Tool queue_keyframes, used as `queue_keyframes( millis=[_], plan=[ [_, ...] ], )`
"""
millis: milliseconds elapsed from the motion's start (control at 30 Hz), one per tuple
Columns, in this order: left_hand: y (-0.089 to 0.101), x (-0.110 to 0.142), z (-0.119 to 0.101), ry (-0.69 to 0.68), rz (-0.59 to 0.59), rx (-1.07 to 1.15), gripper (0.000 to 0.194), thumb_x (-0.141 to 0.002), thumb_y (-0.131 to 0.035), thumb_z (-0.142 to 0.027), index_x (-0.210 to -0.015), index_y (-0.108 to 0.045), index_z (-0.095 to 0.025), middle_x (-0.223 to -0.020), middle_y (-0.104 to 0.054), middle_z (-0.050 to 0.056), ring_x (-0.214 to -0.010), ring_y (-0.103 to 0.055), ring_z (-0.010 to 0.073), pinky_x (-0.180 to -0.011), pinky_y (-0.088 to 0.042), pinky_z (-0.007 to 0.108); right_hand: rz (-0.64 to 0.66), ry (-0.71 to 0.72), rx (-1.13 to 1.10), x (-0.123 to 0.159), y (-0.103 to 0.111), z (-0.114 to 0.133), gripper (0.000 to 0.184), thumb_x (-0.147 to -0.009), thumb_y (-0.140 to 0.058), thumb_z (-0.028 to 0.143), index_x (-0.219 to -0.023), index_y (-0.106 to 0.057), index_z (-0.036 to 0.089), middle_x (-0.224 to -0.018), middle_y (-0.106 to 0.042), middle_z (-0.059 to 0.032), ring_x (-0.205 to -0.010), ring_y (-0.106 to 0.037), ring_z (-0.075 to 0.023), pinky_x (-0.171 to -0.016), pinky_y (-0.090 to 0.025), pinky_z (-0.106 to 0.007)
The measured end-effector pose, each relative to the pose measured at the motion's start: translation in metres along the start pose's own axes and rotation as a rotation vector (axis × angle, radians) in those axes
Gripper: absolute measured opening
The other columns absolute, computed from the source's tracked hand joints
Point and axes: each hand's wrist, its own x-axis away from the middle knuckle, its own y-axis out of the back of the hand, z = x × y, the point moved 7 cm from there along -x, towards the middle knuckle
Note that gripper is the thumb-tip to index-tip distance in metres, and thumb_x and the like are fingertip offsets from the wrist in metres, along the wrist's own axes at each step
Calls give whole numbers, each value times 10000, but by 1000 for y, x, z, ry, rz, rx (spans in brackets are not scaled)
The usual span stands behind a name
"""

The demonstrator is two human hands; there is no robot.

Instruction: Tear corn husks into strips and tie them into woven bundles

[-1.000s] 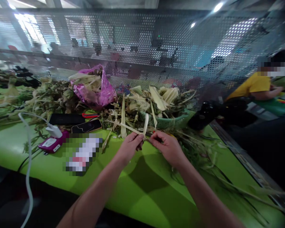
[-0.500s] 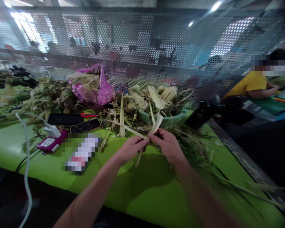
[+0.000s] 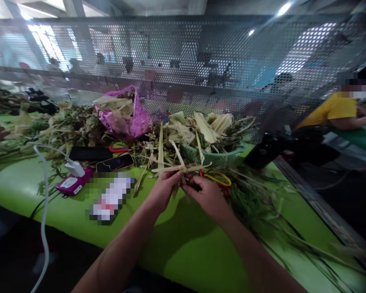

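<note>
Over the near green table [image 3: 201,252]: two bare hands, one each side of the husk piece.
Left hand [image 3: 164,189]: thumb and finger clamped on the piece at its crossing, so this hand is nearer.
Right hand [image 3: 209,195]: fingertips by the hanging ends; whether they pinch, one cannot tell.
Husk piece [image 3: 182,167]: one, at the left fingertips; its longest line runs left to right, one strip angling far-left.
Scissors [image 3: 223,174]: one pair, just beyond the right hand.
Farther: one basket [image 3: 228,153], then one pink bag [image 3: 143,120] to its left.

Dim indoor scene, backlit by bright windows, shadowed table [image 3: 201,260], blurred edges.
</note>
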Motion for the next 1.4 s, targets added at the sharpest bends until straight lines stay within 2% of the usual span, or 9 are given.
queue_keyframes(
  millis=[200,400,600,767,900,967,1067,1200,1400],
  plan=[
    [-5,4,-9,-48,24,-109,321,-660,-757,-313,-922,-715,-131,-857,-705,73,-839,-611,161,-829,-440,287,16,39,20,0,-1,4,155,-828,-537,282,-702,-566,196,-673,-596,2,-658,-545,-163,-589,-393,-260],
    [0,2,-10,-92,-55,-223,268,-684,-725,-332,-854,-718,-125,-805,-691,66,-756,-578,147,-736,-435,278,59,113,116,-1,3,10,171,-803,-532,238,-640,-495,202,-637,-540,14,-624,-503,-150,-561,-353,-249],
    [7,4,-14,-129,-170,-193,239,-675,-739,-326,-813,-704,-134,-703,-652,25,-674,-547,115,-668,-423,254,148,75,137,-1,4,10,163,-789,-524,228,-631,-492,201,-596,-495,31,-588,-463,-137,-541,-317,-247],
    [8,5,-15,-123,-206,-159,264,-663,-746,-335,-816,-678,-131,-671,-626,11,-633,-534,107,-644,-412,254,226,33,37,0,4,9,192,-765,-547,239,-595,-467,197,-571,-451,40,-566,-433,-128,-531,-311,-248],
    [6,3,-13,-106,-106,-200,271,-720,-703,-372,-847,-677,-134,-698,-615,14,-655,-528,110,-655,-404,250,283,-73,-243,-2,-2,-3,174,-784,-587,323,-670,-574,191,-624,-524,24,-589,-473,-132,-547,-350,-250],
    [4,3,-11,-87,-39,-197,285,-754,-673,-392,-887,-682,-140,-743,-621,25,-697,-538,118,-680,-408,251,247,-119,-432,-5,-4,-10,195,-806,-592,386,-835,-645,200,-771,-612,-3,-672,-520,-143,-594,-381,-253],
    [-2,4,-8,-59,49,-170,300,-774,-656,-399,-941,-684,-151,-795,-626,35,-741,-540,124,-694,-404,245,69,-175,-633,-10,-1,-22,293,-788,-633,431,-995,-664,225,-860,-645,-10,-676,-508,-132,-604,-370,-250],
    [-8,6,-3,-7,80,-107,274,-772,-657,-397,-890,-667,-150,-783,-603,30,-715,-524,119,-672,-401,245,-166,-231,-739,-9,4,-35,277,-689,-738,414,-853,-692,195,-749,-628,-3,-624,-464,-121,-593,-351,-254],
    [-7,6,3,21,80,-121,244,-780,-646,-386,-817,-629,-146,-692,-519,-4,-639,-462,99,-655,-371,249,-295,-222,-753,-5,9,-38,224,-662,-768,373,-699,-652,184,-660,-581,12,-625,-477,-127,-620,-373,-266]
  ],
)
